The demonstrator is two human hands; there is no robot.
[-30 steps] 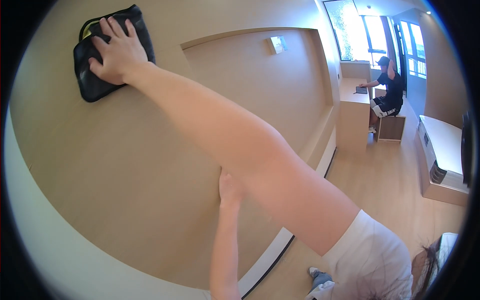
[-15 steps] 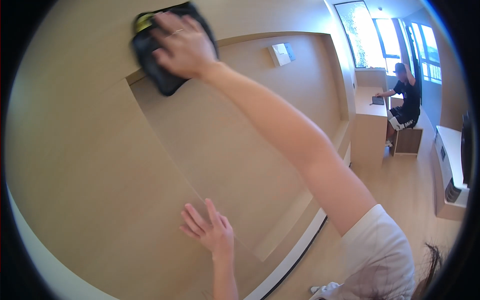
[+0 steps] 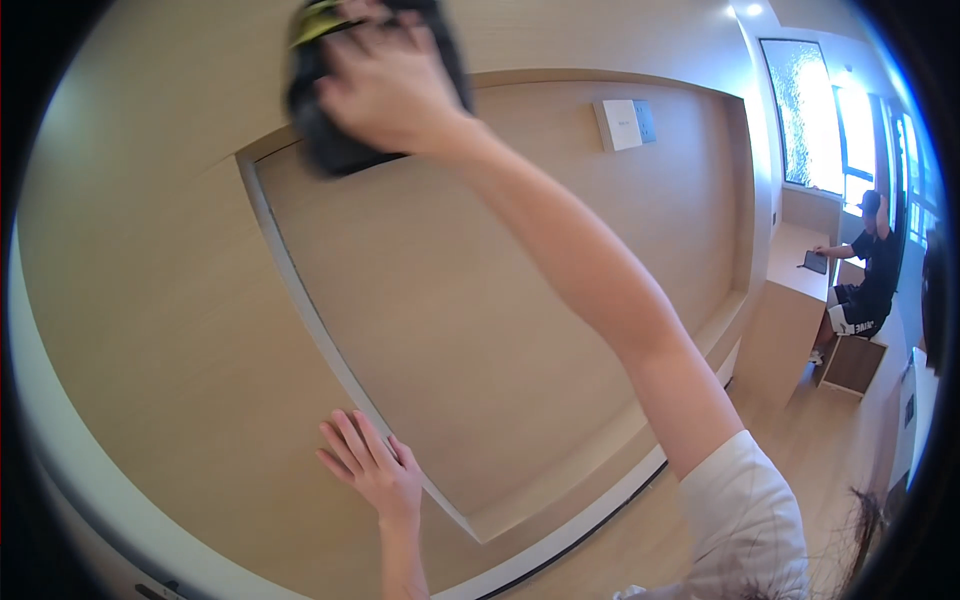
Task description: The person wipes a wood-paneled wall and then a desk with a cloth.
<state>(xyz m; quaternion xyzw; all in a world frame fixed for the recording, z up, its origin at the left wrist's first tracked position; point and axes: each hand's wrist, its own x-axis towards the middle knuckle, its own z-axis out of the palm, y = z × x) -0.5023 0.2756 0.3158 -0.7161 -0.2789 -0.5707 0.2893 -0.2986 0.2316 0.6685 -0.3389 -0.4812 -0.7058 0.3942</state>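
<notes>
High on the light wood wall panel (image 3: 160,260), my right hand (image 3: 390,90) holds a floppy black cloth (image 3: 330,150) with a yellow patch against the surface. Its fingers are spread over the cloth, and the fingertips are partly hidden by a dark fold. Motion blurs both cloth and hand, and the cloth covers the upper left corner of a recess (image 3: 520,250) in the panel. Lower down, my left hand (image 3: 378,475) lies flat on the panel by the recess's left edge, fingers stretched out and holding nothing.
A small white box-shaped fitting (image 3: 620,125) and a blue-grey socket plate (image 3: 645,120) are on the recess's back wall. At the right, a person (image 3: 870,270) sits at a wooden desk (image 3: 795,260) with a dark tablet (image 3: 815,262). Pale wood floor (image 3: 745,420) lies below.
My view has turned left, so the desk and person appear farther right. My right hand and the black cloth have shifted up along the panel. My left hand has moved left onto the panel beside the recess.
</notes>
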